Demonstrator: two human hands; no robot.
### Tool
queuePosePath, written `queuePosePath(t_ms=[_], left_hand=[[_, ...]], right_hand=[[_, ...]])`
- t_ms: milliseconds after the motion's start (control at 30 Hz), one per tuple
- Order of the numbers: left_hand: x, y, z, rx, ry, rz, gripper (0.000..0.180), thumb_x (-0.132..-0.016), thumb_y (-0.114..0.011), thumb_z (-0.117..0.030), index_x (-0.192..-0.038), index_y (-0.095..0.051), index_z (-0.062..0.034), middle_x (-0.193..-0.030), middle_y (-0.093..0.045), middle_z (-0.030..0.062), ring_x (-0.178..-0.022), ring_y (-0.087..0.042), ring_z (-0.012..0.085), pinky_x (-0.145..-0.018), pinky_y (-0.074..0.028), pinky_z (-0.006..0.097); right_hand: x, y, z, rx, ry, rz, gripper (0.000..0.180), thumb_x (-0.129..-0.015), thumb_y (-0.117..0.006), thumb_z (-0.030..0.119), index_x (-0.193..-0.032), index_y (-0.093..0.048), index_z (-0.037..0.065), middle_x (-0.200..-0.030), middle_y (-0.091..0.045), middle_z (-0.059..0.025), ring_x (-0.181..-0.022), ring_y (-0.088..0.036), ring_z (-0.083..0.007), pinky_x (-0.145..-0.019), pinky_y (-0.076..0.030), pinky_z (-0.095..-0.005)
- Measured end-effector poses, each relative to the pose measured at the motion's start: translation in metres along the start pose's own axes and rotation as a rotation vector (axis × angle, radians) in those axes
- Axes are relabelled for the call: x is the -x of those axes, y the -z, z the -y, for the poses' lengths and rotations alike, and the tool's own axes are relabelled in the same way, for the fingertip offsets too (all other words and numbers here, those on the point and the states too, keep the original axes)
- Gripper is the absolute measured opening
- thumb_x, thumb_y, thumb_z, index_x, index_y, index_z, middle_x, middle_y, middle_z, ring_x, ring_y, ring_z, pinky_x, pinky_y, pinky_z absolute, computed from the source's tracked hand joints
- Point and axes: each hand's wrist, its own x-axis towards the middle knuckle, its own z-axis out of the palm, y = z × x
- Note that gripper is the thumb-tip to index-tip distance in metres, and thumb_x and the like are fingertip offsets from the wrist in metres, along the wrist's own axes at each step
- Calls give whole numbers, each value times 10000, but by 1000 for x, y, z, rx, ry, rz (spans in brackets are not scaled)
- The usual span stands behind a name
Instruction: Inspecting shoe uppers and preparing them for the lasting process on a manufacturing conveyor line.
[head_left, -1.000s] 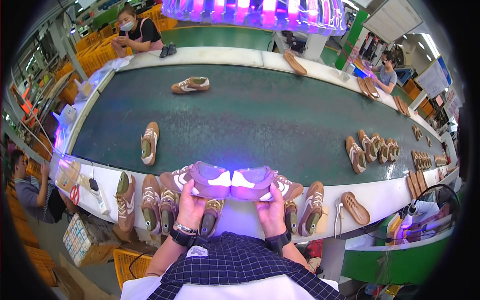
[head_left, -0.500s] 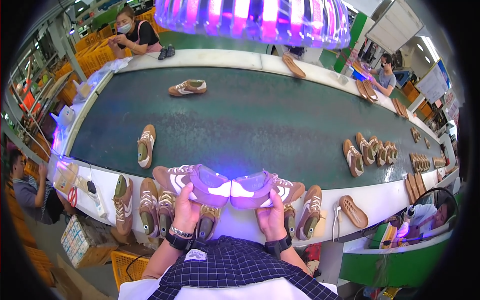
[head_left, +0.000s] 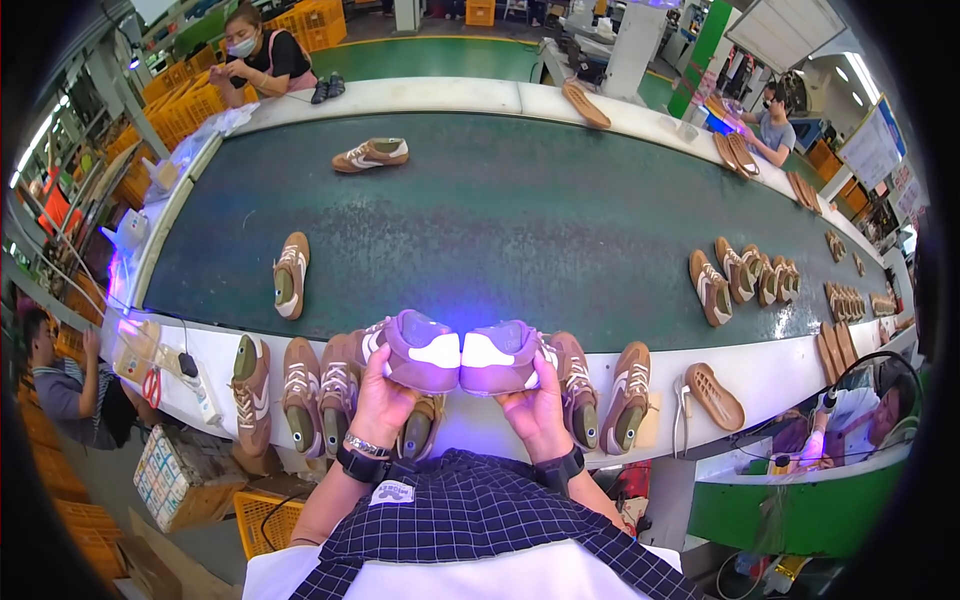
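Observation:
My left hand [head_left: 386,408] grips a brown sneaker [head_left: 424,350] with a white heel patch, and my right hand [head_left: 534,412] grips a matching sneaker [head_left: 498,348]. Held side by side above the near ledge, the two shoes have their heels toward me and meet at the heel edges. Purple light falls on them. Behind my left hand more brown sneakers stand on the ledge, among them one sneaker [head_left: 302,396] with white laces. Beside my right hand is another sneaker [head_left: 622,400]. The toes of the held shoes are partly hidden.
A green conveyor belt [head_left: 450,230] stretches beyond the ledge, carrying a lone sneaker [head_left: 292,275] at left and several at right. On the ledge lie a brown sole [head_left: 715,397], a metal tool [head_left: 681,410] and red-handled scissors [head_left: 152,386]. Co-workers sit around the line.
Both held sneakers have turned from nearly side-on to heels facing me, toes swinging away. My hands have stayed closed on them. The view has shifted slightly, and the lamp at the top has left it.

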Motion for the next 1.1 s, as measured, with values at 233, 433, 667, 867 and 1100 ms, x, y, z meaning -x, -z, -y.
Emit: queuePosePath(t_ms=[233,433,667,867,1100], left_hand=[[6,5,5,65,62,138,490,-870,-576,-303,-1294,-459,-87,-1283,-530,84,-1180,-514,243,-1002,-429,426],[17,14,0,96,83,143,514,-879,-531,-323,-1323,-427,-87,-1291,-519,104,-1179,-514,262,-985,-447,439],[33,86,-55,-78,135,368,531,-871,-473,-449,-1267,-491,-95,-1134,-605,122,-998,-607,329,-810,-520,474],[70,100,-80,-508,-148,-114,323,-898,-544,-253,-1125,-579,-25,-1011,-630,82,-874,-628,194,-761,-509,302],[58,136,-87,-1582,-544,-164,460,-880,-573,-197,-1247,-467,59,-1227,-500,154,-1091,-472,224,-961,-356,347]], right_hand=[[9,-4,-8,-39,-87,53,497,-889,-548,360,-1302,-449,104,-1279,-522,-79,-1158,-523,-235,-946,-470,-395],[19,-6,-15,-58,-124,83,484,-867,-567,350,-1275,-488,102,-1263,-545,-72,-1162,-526,-243,-969,-448,-422],[29,13,-28,-61,-81,23,511,-883,-520,397,-1281,-476,80,-1251,-551,-92,-1144,-532,-245,-980,-433,-414],[46,27,-57,-227,-175,115,484,-883,-521,408,-1256,-518,100,-1197,-595,-86,-1055,-589,-232,-935,-466,-388],[60,50,-91,-376,-234,198,543,-869,-478,457,-1223,-530,49,-1066,-640,-154,-881,-647,-322,-779,-541,-449]])
